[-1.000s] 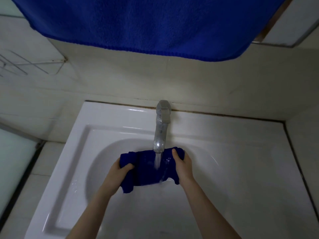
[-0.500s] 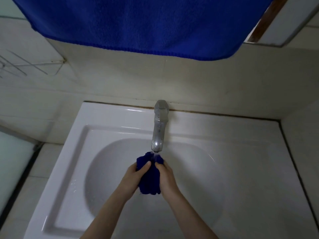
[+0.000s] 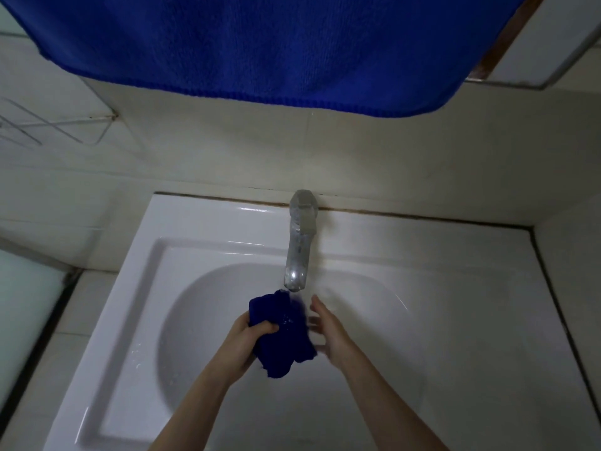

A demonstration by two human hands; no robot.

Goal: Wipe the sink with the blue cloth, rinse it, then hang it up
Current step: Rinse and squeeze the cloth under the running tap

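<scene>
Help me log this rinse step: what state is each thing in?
blue cloth: bunched, wet, under the spout.
left hand: grips the cloth.
right hand: open, beside the cloth.
tap: flow too faint to tell.
sink: droplets on its left side.
hanging blue towel: spread out above the sink.

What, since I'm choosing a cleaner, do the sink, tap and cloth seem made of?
Sink: probably glazed ceramic, glossy white with sharp highlights along the rim. Tap: silvery metal, likely chromed, with mirror-like glints. Cloth: soft dark-blue fabric, bunched in folds, apparently wet.
</scene>
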